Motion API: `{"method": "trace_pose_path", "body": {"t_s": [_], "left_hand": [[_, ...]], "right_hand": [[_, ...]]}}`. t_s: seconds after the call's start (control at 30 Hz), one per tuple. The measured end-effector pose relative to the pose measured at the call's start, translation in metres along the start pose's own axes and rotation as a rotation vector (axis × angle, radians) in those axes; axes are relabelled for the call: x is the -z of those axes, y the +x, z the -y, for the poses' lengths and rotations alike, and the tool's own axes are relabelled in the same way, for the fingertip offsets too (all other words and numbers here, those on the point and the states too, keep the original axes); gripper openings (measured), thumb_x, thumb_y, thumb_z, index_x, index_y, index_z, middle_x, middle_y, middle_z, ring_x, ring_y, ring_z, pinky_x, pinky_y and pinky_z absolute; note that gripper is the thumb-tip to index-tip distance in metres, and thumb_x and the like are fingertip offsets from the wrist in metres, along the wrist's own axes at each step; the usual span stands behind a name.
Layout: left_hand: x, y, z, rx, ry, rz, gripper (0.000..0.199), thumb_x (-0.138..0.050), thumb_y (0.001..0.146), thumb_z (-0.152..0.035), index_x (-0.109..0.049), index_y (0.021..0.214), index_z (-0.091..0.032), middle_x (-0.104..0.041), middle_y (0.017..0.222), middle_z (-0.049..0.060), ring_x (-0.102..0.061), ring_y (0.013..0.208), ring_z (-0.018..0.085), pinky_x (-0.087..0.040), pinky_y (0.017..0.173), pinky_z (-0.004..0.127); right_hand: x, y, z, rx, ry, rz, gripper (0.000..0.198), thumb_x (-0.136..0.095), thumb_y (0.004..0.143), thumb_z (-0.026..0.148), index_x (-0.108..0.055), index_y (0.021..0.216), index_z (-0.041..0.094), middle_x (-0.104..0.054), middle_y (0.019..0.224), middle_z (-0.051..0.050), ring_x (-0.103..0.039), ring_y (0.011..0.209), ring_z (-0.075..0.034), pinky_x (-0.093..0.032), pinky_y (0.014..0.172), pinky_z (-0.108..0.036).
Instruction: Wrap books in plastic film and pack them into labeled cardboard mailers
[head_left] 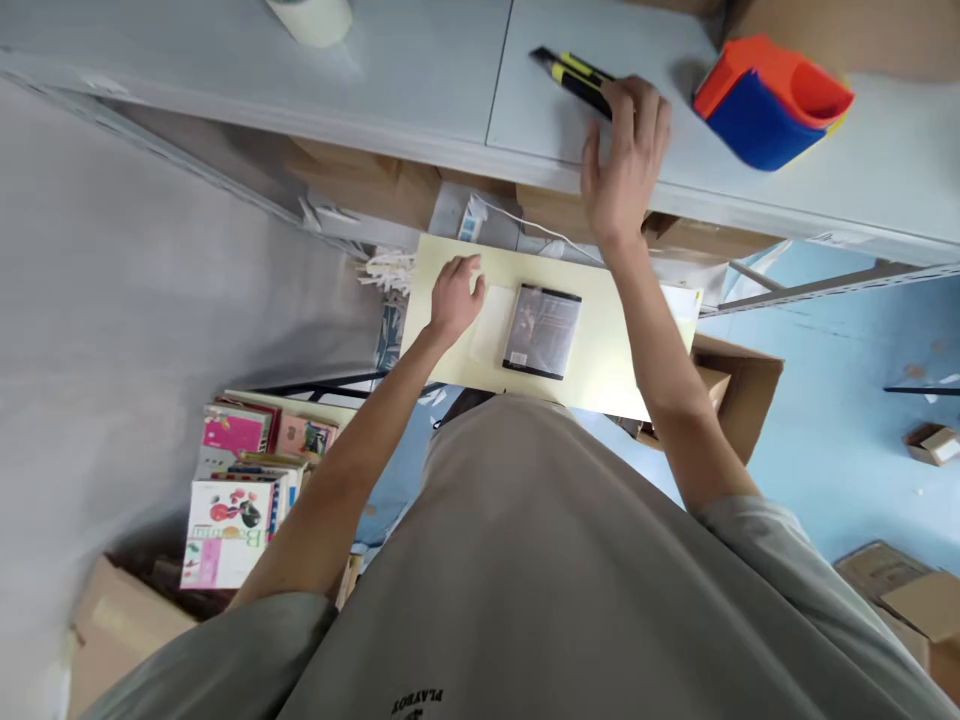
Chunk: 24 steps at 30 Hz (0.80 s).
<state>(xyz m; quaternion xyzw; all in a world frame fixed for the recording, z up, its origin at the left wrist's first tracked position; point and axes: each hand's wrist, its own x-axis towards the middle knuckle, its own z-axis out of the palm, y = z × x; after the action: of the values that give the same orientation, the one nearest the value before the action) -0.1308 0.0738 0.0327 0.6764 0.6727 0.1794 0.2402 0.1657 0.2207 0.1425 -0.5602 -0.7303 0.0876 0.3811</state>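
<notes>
On the grey upper shelf, the fingers of my right hand (628, 155) curl over the near end of a black and yellow utility knife (583, 90). A second yellow-marked knife seems to lie right beside it. My left hand (456, 298) rests at the left part of the pale yellow table (600, 375), holding nothing, its thumb apart from the loosely bent fingers. Just right of it on the table lies a dark grey flat item (543, 332), like a book or case in clear wrap, with black edges and a small white label.
An orange and blue holder (772, 105) stands on the shelf right of my right hand; a white roll (313, 18) is at the shelf's left. Cardboard boxes (360, 180) fill the level below. Stacked books (232, 520) stand low on the left, and an open carton (750, 395) is right of the table.
</notes>
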Motion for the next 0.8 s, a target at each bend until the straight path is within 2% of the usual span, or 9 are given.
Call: {"method": "trace_pose_path", "body": {"t_s": [0.07,0.13,0.23,0.33,0.43,0.53,0.6,0.67,0.8], "left_hand": [[-0.035,-0.029,0.027,0.252,0.044,0.158,0.043,-0.065,0.113,-0.034,-0.071,0.151,-0.013,-0.076,0.154,0.025,-0.076,0.145,0.042,-0.053,0.135,0.057],[-0.065,-0.053,0.042,0.434,0.062,0.277,0.047,-0.072,0.108,-0.031,-0.072,0.149,-0.008,-0.075,0.153,0.031,-0.074,0.147,0.047,-0.055,0.132,0.059],[-0.098,-0.071,0.049,0.607,-0.001,0.259,0.055,-0.084,0.101,-0.037,-0.072,0.146,-0.009,-0.076,0.152,0.033,-0.072,0.149,0.05,-0.055,0.129,0.058],[-0.115,-0.069,0.052,0.722,-0.074,0.224,0.039,-0.087,0.098,-0.04,-0.079,0.126,-0.014,-0.084,0.129,0.027,-0.078,0.132,0.048,-0.059,0.117,0.054],[-0.121,-0.064,0.049,0.688,-0.088,0.234,0.02,-0.084,0.1,-0.037,-0.079,0.107,-0.02,-0.085,0.11,0.017,-0.081,0.116,0.04,-0.061,0.106,0.047],[-0.123,-0.07,0.035,0.478,-0.162,0.223,0.01,-0.081,0.101,-0.028,-0.077,0.109,-0.022,-0.083,0.108,0.01,-0.079,0.107,0.03,-0.06,0.103,0.039],[-0.128,-0.077,0.02,0.318,-0.225,0.266,0.012,-0.076,0.103,-0.021,-0.077,0.114,-0.022,-0.083,0.109,0.009,-0.078,0.105,0.028,-0.059,0.106,0.039],[-0.138,-0.084,0.005,0.245,-0.261,0.318,0.017,-0.072,0.103,-0.015,-0.077,0.118,-0.021,-0.082,0.112,0.01,-0.078,0.11,0.03,-0.058,0.114,0.042],[-0.159,-0.087,-0.013,0.282,-0.288,0.36,0.029,-0.074,0.098,-0.007,-0.074,0.124,-0.021,-0.081,0.118,0.012,-0.077,0.114,0.031,-0.058,0.119,0.046]], "right_hand": [[-0.004,-0.063,0.003,-0.036,0.005,0.002,0.055,-0.033,0.13,0.049,-0.068,0.157,0.015,-0.062,0.159,-0.023,-0.059,0.156,-0.036,-0.045,0.141,-0.067],[-0.016,-0.137,-0.002,-0.2,0.036,0.118,0.052,-0.035,0.128,0.05,-0.068,0.149,0.016,-0.066,0.145,-0.023,-0.064,0.148,-0.038,-0.051,0.135,-0.071],[-0.041,-0.245,-0.02,-0.452,0.094,0.338,0.047,-0.045,0.122,0.048,-0.066,0.151,0.017,-0.068,0.146,-0.025,-0.07,0.143,-0.04,-0.059,0.127,-0.069],[-0.057,-0.317,-0.036,-0.689,0.088,0.559,0.051,-0.058,0.112,0.037,-0.065,0.156,0.013,-0.067,0.156,-0.03,-0.074,0.142,-0.043,-0.063,0.125,-0.065],[-0.063,-0.347,-0.041,-0.795,0.109,0.618,0.055,-0.059,0.109,0.035,-0.065,0.159,0.014,-0.065,0.163,-0.029,-0.077,0.139,-0.042,-0.064,0.124,-0.065],[-0.067,-0.351,-0.043,-0.852,0.147,0.604,0.058,-0.059,0.109,0.037,-0.063,0.162,0.015,-0.065,0.167,-0.029,-0.079,0.137,-0.041,-0.063,0.125,-0.063],[-0.07,-0.349,-0.046,-0.901,0.164,0.593,0.062,-0.061,0.108,0.038,-0.059,0.166,0.014,-0.067,0.167,-0.029,-0.08,0.135,-0.04,-0.063,0.124,-0.063],[-0.072,-0.347,-0.05,-0.938,0.172,0.593,0.063,-0.063,0.108,0.039,-0.058,0.167,0.015,-0.069,0.165,-0.029,-0.08,0.134,-0.04,-0.063,0.124,-0.064],[-0.071,-0.339,-0.048,-0.906,0.103,0.584,0.059,-0.064,0.111,0.039,-0.062,0.165,0.014,-0.069,0.164,-0.03,-0.075,0.142,-0.043,-0.06,0.127,-0.064]]}}
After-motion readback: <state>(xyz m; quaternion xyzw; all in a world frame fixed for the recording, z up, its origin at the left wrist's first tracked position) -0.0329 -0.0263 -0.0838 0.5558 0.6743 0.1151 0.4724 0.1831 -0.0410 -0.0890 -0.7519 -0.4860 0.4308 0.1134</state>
